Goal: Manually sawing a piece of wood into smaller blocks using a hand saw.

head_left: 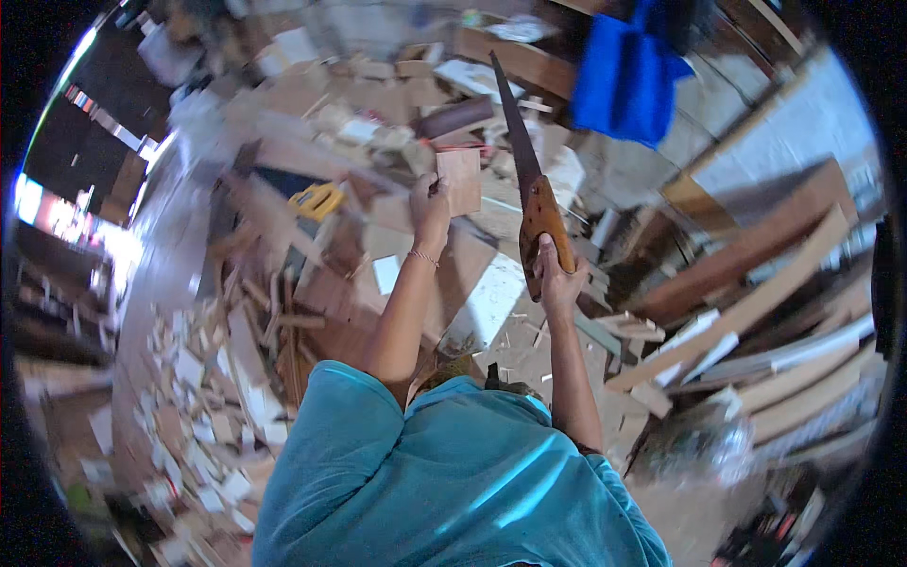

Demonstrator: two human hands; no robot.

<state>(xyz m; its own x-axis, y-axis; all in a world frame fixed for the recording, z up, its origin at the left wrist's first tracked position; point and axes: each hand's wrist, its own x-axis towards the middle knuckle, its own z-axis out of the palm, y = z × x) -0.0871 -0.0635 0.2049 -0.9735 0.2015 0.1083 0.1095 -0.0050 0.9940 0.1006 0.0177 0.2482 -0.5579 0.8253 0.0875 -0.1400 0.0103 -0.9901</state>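
Observation:
My right hand (557,274) grips the brown wooden handle of a hand saw (525,161), whose dark blade points up and away from me. My left hand (430,203) is stretched forward and holds a small flat piece of reddish wood (461,180) by its left edge. The saw blade stands just to the right of that piece, apart from it. Both forearms come up from my teal shirt (453,472) at the lower edge.
Offcuts and boards (378,104) lie piled ahead. A yellow tool (316,200) rests left of my hand. Small light wood scraps (203,397) litter the floor at left. Long planks (756,312) lean at right. A blue cloth (628,76) hangs at top.

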